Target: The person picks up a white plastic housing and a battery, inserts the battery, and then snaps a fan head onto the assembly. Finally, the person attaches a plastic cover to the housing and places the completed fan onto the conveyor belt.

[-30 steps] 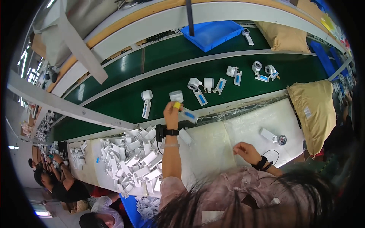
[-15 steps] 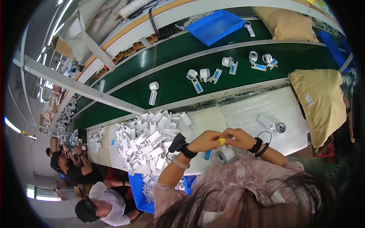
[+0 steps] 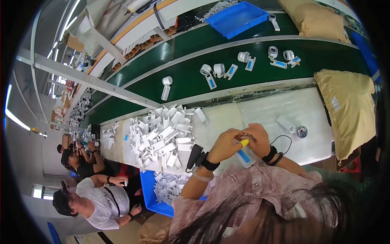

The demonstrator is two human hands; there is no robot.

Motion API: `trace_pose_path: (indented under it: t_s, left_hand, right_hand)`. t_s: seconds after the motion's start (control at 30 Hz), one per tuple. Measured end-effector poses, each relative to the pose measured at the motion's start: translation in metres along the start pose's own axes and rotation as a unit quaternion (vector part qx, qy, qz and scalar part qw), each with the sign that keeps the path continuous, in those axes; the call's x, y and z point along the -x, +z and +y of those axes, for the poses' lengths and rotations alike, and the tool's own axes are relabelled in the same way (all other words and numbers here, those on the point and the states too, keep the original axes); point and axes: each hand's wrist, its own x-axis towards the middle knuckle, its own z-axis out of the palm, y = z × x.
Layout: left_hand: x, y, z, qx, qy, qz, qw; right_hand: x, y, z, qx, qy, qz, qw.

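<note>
My left hand and my right hand meet over the near edge of the worktop, fingers closed together. A white plastic part with a blue strip hangs below the fingers, and its upper end is hidden between them. Something bright yellow shows at my left thumb tip; I cannot tell whether it is a finger cover or a piece being held. Beyond my right hand, a white arm-shaped piece lies beside a round white head with a dark face.
Left of my hands is a heap of white plastic parts, above a blue bin of similar pieces. Several white assemblies lie on the green conveyor. A yellow-brown sack stands right. A white frame bar crosses left; co-workers sit there.
My hands have shifted slightly up and right, closer together. The blue-striped part has swung below the fingers, and the round white head has gone from sight. A co-worker at left has raised a hand.
</note>
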Motion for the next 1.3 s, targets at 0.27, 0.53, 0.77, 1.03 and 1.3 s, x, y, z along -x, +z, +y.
trace_pose_path:
  t_s: [0.27,0.53,0.77,1.03,1.3]
  left_hand:
    - [0.005,0.058,0.003,0.523,-0.092,0.185,0.827]
    - [0.021,0.038,-0.014,0.534,-0.166,0.035,0.828]
    - [0.027,0.022,-0.004,0.333,-0.153,0.089,0.926]
    - [0.024,0.027,0.006,0.373,-0.151,0.111,0.909]
    - [0.015,0.042,0.006,0.448,-0.136,0.132,0.874]
  right_hand:
    - [-0.011,-0.019,-0.004,-0.025,0.042,0.015,0.999]
    - [-0.023,-0.054,-0.017,-0.163,0.243,-0.184,0.938]
    - [-0.018,-0.066,0.002,-0.346,0.322,-0.338,0.814]
    - [-0.007,-0.050,-0.018,-0.033,0.195,-0.205,0.959]
    - [0.005,-0.032,-0.025,-0.122,0.201,-0.016,0.972]
